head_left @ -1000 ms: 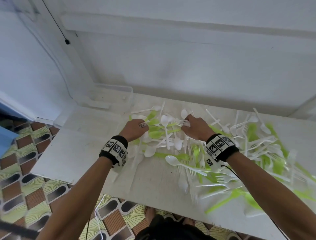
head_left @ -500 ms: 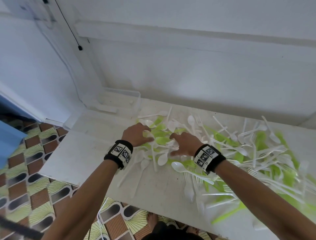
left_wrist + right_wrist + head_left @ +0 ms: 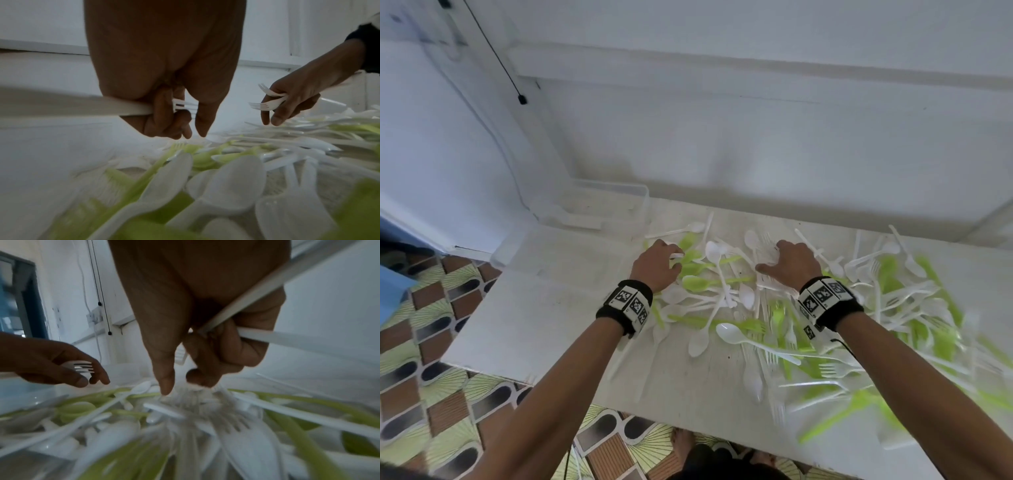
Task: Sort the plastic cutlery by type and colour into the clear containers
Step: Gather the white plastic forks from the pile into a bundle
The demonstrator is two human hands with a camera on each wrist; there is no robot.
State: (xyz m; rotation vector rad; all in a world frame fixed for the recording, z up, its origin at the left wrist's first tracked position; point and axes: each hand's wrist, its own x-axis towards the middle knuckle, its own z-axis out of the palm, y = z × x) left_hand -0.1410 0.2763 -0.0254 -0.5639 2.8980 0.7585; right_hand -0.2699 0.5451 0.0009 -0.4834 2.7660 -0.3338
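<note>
Hands have spread apart since half a second ago, the right hand (image 3: pixel 789 265) now further up the heap. Left hand (image 3: pixel 658 266) curls round a white fork (image 3: pixel 180 105) over the pile's left edge; the right clamps two white forks (image 3: pixel 267 101), thumb and fingertip reaching into the mixed white and green cutlery (image 3: pixel 774 315) directly beneath. A clear container (image 3: pixel 616 202) stands at the table's (image 3: pixel 524 318) far-left corner, well apart

The head camera looks steeply down from above at the table (image 3: pixel 544 318), the wall at its twelve o'clock. Each wrist camera sits low and close behind its own grip, skimming the cutlery pile (image 3: pixel 216 178). The wrist views share that pile, each catching the opposite hand.
</note>
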